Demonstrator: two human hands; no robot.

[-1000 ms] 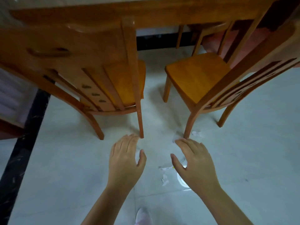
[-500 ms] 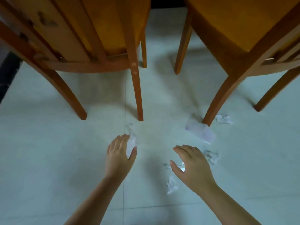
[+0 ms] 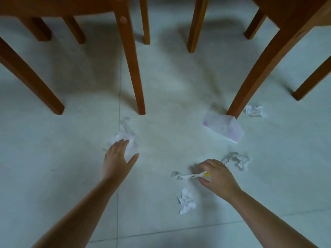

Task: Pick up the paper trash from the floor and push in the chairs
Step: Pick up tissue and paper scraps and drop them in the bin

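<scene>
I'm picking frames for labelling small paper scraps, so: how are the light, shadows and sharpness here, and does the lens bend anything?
Head view: dim, bluish light; soft shadows spread on the floor behind the chair legs; the wide lens splays those legs outward; the paper strip pinched by the right hand is sharp, the crumpled paper at the left hand looks smeared.

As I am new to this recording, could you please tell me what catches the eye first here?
Two bare hands reach down to a pale tiled floor: the left hand spreads over a crumpled white paper, the right hand pinches a twisted paper strip. More scraps lie around, near wooden chair legs.
</scene>
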